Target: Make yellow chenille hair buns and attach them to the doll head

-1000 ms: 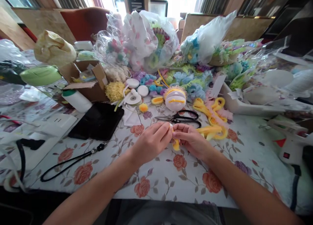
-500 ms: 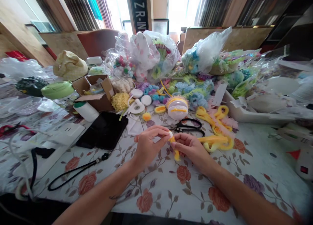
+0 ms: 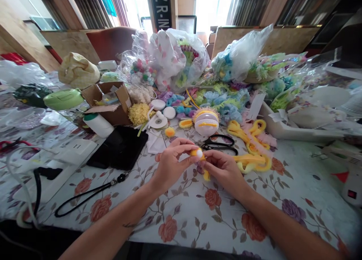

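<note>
Between my fingertips is a small white ball (image 3: 199, 153) with a yellow fuzzy strip (image 3: 207, 175) about it, one end hanging down. My left hand (image 3: 177, 162) pinches the strip and ball from the left. From the right, the fingers of my right hand (image 3: 221, 167) close on the same strip. Just behind my hands lie black-handled scissors (image 3: 217, 140), their blades partly hidden. More yellow fuzzy strip (image 3: 251, 162) lies looped to the right. A white domed piece with yellow trim (image 3: 206, 124) and an orange-yellow pompom (image 3: 170, 132) sit farther back.
A black tablet (image 3: 117, 147), a wrist strap (image 3: 85, 198) and a white power strip (image 3: 42, 186) lie at left. Behind them stands a cardboard box (image 3: 107, 115). Bagged colourful yarn pieces (image 3: 195, 60) fill the back. At right are a white foam tray (image 3: 296, 133) and a glue gun (image 3: 350, 177).
The yellow strip now wraps more around the white ball, and the ball faces the camera. My fingers have shifted slightly on it. The view has moved a little.
</note>
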Demonstrator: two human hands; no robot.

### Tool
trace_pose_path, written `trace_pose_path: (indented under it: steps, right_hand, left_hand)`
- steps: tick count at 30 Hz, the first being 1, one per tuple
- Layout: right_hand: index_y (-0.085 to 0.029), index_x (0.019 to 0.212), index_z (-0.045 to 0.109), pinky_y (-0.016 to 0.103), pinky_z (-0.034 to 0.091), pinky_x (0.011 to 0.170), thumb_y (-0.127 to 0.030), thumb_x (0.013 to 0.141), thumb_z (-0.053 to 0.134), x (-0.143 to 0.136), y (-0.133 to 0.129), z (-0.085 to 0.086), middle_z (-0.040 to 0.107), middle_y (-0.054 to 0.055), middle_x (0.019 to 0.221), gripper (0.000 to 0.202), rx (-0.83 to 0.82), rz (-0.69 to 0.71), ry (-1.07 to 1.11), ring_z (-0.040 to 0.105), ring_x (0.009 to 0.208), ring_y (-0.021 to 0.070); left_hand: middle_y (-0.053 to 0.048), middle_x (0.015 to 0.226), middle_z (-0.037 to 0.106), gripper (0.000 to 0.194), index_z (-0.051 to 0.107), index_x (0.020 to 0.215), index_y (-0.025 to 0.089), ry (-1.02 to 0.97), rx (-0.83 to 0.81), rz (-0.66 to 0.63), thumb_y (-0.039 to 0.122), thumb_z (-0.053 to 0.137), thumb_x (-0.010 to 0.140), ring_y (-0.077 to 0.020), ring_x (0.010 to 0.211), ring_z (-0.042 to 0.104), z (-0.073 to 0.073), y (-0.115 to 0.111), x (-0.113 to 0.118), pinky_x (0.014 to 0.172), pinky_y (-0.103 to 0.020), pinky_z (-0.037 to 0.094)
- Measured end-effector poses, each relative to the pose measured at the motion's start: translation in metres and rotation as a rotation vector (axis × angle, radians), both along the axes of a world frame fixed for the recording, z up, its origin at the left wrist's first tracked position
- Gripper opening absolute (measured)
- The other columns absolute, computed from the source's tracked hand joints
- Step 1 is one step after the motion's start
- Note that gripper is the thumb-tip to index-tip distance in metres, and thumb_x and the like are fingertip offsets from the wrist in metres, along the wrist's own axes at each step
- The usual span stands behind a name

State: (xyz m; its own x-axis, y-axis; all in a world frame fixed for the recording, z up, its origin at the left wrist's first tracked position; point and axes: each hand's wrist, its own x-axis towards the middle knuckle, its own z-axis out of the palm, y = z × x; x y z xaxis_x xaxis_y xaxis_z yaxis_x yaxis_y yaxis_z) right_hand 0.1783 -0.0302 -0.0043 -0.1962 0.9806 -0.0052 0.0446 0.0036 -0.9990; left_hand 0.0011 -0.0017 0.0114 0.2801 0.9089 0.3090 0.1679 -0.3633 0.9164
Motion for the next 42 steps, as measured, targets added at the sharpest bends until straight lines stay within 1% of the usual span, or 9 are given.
trace_pose_path:
  steps: [6,10,14,19,23,28,33,39,42]
  right_hand:
    - [-0.018,0.095,0.068,0.026,0.036,0.053,-0.039,0.085,0.064,0.000,-0.001,0.001,0.063,0.002,0.070,0.024,0.005,-0.004,-0.006,0.052,0.061,0.0142]
    - [-0.018,0.095,0.068,0.025,0.033,0.049,-0.040,0.084,0.065,0.002,-0.001,0.000,0.061,0.001,0.067,0.024,-0.002,0.010,-0.010,0.045,0.055,0.0115]
    - [-0.018,0.093,0.068,0.024,0.034,0.050,-0.039,0.084,0.066,0.003,-0.001,0.002,0.058,-0.001,0.064,0.023,-0.038,0.077,0.032,0.043,0.055,0.0104]
    - [-0.018,0.091,0.068,0.023,0.034,0.052,-0.039,0.082,0.068,0.003,0.000,0.007,0.058,-0.001,0.064,0.023,-0.113,0.094,0.097,0.045,0.055,0.0100]
    - [-0.018,0.091,0.068,0.023,0.034,0.051,-0.040,0.080,0.069,0.003,0.000,0.008,0.058,-0.002,0.062,0.024,-0.134,0.072,0.106,0.044,0.054,0.0097]
    - [-0.018,0.090,0.068,0.023,0.032,0.049,-0.041,0.080,0.070,0.002,-0.001,0.008,0.057,-0.002,0.061,0.025,-0.142,0.054,0.095,0.043,0.053,0.0095]
    - [-0.018,0.092,0.068,0.023,0.033,0.048,-0.040,0.080,0.069,0.002,0.000,0.009,0.057,-0.002,0.061,0.025,-0.139,0.054,0.086,0.044,0.052,0.0096]
    - [-0.018,0.090,0.068,0.023,0.035,0.050,-0.040,0.080,0.070,0.004,-0.001,0.008,0.058,-0.001,0.066,0.024,-0.157,0.063,0.116,0.047,0.056,0.0102]
    - [-0.019,0.090,0.068,0.022,0.034,0.050,-0.039,0.079,0.071,0.004,-0.001,0.008,0.056,-0.002,0.065,0.023,-0.206,0.072,0.179,0.045,0.054,0.0088]
  left_hand:
    - [-0.009,0.103,0.060,0.016,0.074,0.090,0.018,-0.057,0.002,0.012,0.024,0.075,0.075,-0.0197,0.099,0.061,0.000,0.000,0.000,0.082,-0.031,0.055]
    - [-0.011,0.109,0.061,0.013,0.071,0.081,0.017,0.006,0.035,0.022,0.024,0.076,0.073,-0.0226,0.105,0.061,0.002,-0.001,-0.003,0.088,-0.035,0.053]
    - [-0.012,0.113,0.065,0.011,0.065,0.076,0.015,-0.019,-0.010,-0.050,0.021,0.075,0.073,-0.0228,0.107,0.063,0.007,-0.001,-0.004,0.091,-0.036,0.053]
    - [-0.010,0.096,0.072,0.015,0.064,0.082,0.013,-0.100,-0.184,-0.098,0.020,0.074,0.073,-0.0174,0.084,0.069,0.011,-0.002,-0.001,0.073,-0.028,0.058]
    - [-0.006,0.089,0.072,0.020,0.065,0.086,0.014,-0.071,-0.187,-0.070,0.024,0.076,0.072,-0.0156,0.080,0.068,0.010,-0.001,-0.002,0.071,-0.025,0.057]
    - [-0.002,0.087,0.070,0.042,0.061,0.111,0.019,-0.015,-0.170,-0.076,0.026,0.076,0.072,-0.0147,0.078,0.067,0.011,0.002,-0.005,0.071,-0.025,0.057]
    - [-0.005,0.093,0.072,0.023,0.070,0.095,0.017,0.083,-0.111,-0.121,0.031,0.072,0.076,-0.0174,0.083,0.067,0.013,0.003,-0.006,0.073,-0.026,0.056]
    - [-0.004,0.083,0.071,0.026,0.070,0.086,0.017,0.145,-0.146,-0.065,0.041,0.072,0.076,-0.0181,0.077,0.065,0.012,0.005,-0.007,0.068,-0.027,0.053]
    - [-0.005,0.084,0.067,0.031,0.065,0.080,0.016,0.190,-0.132,-0.004,0.045,0.074,0.072,-0.0199,0.080,0.065,0.008,0.007,-0.009,0.074,-0.031,0.054]
